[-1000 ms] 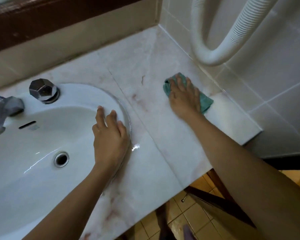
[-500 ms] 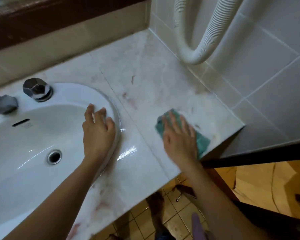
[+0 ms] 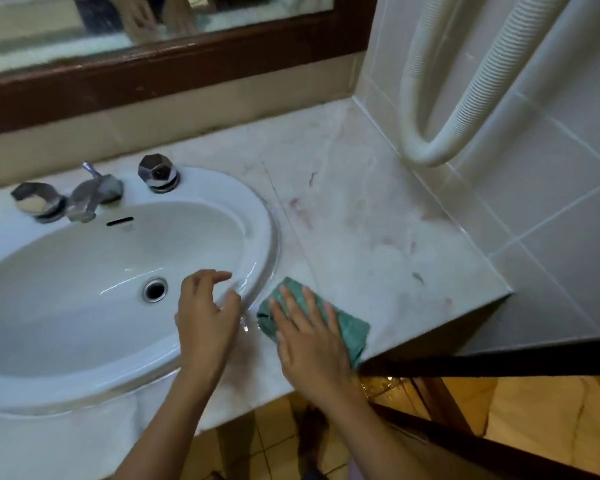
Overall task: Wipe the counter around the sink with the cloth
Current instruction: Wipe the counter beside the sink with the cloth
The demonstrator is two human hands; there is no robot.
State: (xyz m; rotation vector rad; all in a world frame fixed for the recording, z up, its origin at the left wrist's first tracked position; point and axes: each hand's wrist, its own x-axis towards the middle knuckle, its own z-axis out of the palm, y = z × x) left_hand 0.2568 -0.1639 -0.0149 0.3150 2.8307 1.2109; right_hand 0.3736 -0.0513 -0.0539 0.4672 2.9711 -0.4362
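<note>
A green cloth [image 3: 353,329] lies on the pale marble counter [image 3: 368,220] near its front edge, just right of the white oval sink [image 3: 66,271]. My right hand [image 3: 309,337] presses flat on the cloth with straight, spread fingers. My left hand [image 3: 205,317] hovers over the sink's right rim with fingers loosely curled, holding nothing. Reddish marks streak the counter to the right of the sink.
A chrome tap [image 3: 90,195] with two faceted knobs [image 3: 158,173] stands behind the basin. A white ribbed hose [image 3: 440,133] loops down the tiled wall on the right. A mirror in a dark wood frame [image 3: 170,64] runs along the back. The counter ends at the right [image 3: 499,296] above a tiled floor.
My right hand slid the cloth from the back right of the counter forward and left to beside the sink rim. My left hand lifted off the rim and curled.
</note>
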